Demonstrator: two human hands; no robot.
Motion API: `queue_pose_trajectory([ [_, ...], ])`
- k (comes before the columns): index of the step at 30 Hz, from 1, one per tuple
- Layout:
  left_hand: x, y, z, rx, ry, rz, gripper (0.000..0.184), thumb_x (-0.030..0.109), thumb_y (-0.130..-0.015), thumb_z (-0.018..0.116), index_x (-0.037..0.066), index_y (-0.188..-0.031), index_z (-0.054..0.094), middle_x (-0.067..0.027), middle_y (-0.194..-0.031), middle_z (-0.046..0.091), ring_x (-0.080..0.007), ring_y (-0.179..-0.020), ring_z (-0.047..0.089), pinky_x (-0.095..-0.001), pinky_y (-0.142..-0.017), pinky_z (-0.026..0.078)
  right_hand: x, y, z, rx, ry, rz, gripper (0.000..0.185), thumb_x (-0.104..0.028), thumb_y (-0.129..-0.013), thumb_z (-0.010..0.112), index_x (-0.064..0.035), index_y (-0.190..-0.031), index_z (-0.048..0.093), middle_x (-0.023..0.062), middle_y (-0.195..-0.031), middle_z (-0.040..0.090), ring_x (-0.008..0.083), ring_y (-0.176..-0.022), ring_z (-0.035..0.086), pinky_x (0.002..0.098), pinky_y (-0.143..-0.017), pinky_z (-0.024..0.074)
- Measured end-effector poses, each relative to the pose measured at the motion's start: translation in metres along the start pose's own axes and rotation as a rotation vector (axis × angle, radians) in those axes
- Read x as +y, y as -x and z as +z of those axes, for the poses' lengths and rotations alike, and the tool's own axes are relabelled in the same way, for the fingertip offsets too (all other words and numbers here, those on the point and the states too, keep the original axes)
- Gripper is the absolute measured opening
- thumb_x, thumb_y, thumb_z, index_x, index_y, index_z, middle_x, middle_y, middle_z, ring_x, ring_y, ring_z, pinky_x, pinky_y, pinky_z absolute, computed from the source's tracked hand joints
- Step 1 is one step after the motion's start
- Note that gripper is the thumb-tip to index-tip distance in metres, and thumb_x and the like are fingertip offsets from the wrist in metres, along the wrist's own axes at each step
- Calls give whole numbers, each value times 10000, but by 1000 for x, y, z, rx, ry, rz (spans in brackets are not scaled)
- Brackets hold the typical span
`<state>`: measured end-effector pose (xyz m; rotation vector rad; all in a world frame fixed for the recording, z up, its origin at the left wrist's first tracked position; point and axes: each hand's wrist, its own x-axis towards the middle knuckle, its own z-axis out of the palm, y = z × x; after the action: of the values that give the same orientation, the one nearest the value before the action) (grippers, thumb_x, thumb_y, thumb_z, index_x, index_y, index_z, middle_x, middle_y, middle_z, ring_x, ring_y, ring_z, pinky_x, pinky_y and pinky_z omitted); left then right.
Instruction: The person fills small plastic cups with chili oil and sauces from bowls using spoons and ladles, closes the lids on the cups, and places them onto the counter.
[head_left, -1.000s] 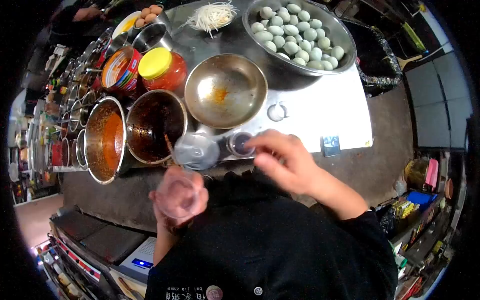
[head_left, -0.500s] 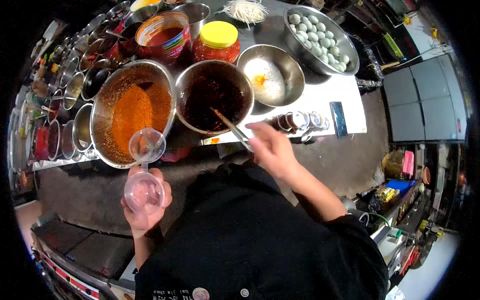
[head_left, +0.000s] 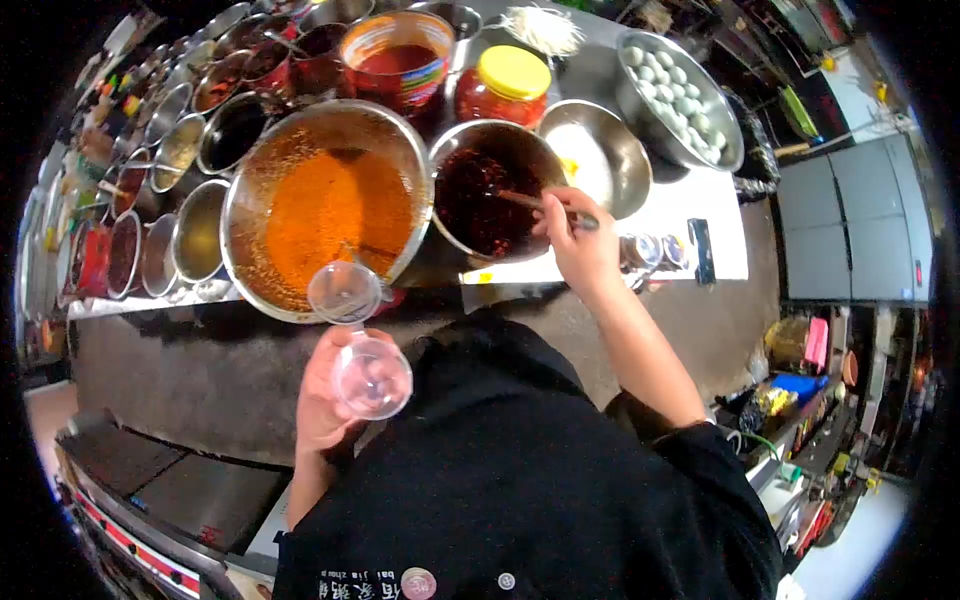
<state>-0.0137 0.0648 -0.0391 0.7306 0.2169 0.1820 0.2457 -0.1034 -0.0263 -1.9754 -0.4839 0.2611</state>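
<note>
1. Left hand [head_left: 325, 390]: fingers wrapped around the clear cup [head_left: 372, 380], same grip as half a second ago. Cup sits in front of the wearer, off the table [head_left: 725, 215], mouth facing up toward the camera. Lid [head_left: 345, 293] is open and attached; cup-to-lid axis runs away from the wearer, leaning slightly left.
2. Large bowl [head_left: 250, 180], orange contents: behind the lid, which overlaps its near rim in view. Can't tell if they touch.
3. Dark pot [head_left: 500, 124]: just right of the bowl. Utensil [head_left: 522, 200] has its far end in the dark contents, so tip shape is hidden. Long axis runs mostly left-right; handle points right, sloping a bit toward the wearer, out over the pot's right side. Half a second ago the handle hung over the near rim at a steeper angle; it has swung right.
4. Right hand [head_left: 580, 245]: main change. It was apart from the handle, now fingers are clamped on it. My read: reach is done, utensil under control, both hands now occupied.
5. Small clear containers [head_left: 640, 250]: on the table, just right of the right wrist, untouched.
</note>
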Motion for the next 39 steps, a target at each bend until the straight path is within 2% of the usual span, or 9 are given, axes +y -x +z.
queue_pose_trajectory([
  [6,0,-6,-4,-65,83,1,718,172,-658,803,79,-1225,373,-199,-1160,510,-300,-988,581,-349,-811,497,4,10,-3,-174,151,-378,177,-50,-809,615,23,-970,615,186,-862,633,304,-752,631,333,-679,500],
  [9,1,-12,-4,-68,22,-1,694,124,-669,790,77,-1221,372,-206,-1172,504,-304,-1003,578,-341,-817,490,-7,15,-10,-265,274,-510,178,18,-820,589,38,-995,611,145,-853,653,217,-773,655,293,-702,501],
  [11,1,-16,-4,-81,66,1,682,92,-671,781,78,-1217,373,-204,-1179,499,-308,-1019,573,-341,-834,481,-10,20,-13,-263,242,-509,177,27,-803,596,38,-979,617,140,-836,658,238,-769,651,304,-700,496],
  [19,2,-31,3,-65,56,10,666,82,-652,787,52,-1195,401,-168,-1158,515,-286,-1025,569,-346,-850,469,-14,39,-44,-282,147,-309,144,-18,-830,592,24,-961,632,131,-839,658,193,-734,651,286,-667,503],
  [21,4,-37,6,-81,27,-12,661,80,-644,791,47,-1187,415,-161,-1148,523,-282,-1026,569,-348,-854,468,-12,43,-51,-215,-134,-13,146,-36,-873,551,38,-973,627,125,-854,657,177,-762,653,255,-674,506],
  [22,5,-40,7,-93,1,-31,656,77,-637,795,42,-1180,429,-155,-1138,531,-279,-1026,569,-351,-859,467,-10,43,-55,-236,-184,34,241,-134,-934,491,74,-992,597,149,-914,639,198,-778,644,268,-686,512],
  [29,2,-48,15,-78,-4,-29,680,83,-629,803,36,-1195,430,-157,-1138,539,-279,-1019,575,-363,-849,481,3,30,-60,-53,-614,507,224,-140,-930,460,49,-1002,558,164,-870,636,202,-783,642,265,-679,499],
  [35,0,-49,16,-45,-16,-36,695,90,-627,806,22,-1206,427,-160,-1154,537,-291,-1030,575,-365,-854,481,4,24,-65,-28,-706,610,195,-134,-906,493,36,-966,569,165,-857,644,206,-774,645,270,-676,495],
  [39,-1,-49,17,-39,-26,-73,720,80,-623,803,-20,-1221,415,-158,-1165,535,-295,-1053,565,-362,-876,470,5,28,-65,-73,-660,524,229,-152,-920,496,49,-999,573,161,-862,647,206,-782,650,268,-686,506],
])
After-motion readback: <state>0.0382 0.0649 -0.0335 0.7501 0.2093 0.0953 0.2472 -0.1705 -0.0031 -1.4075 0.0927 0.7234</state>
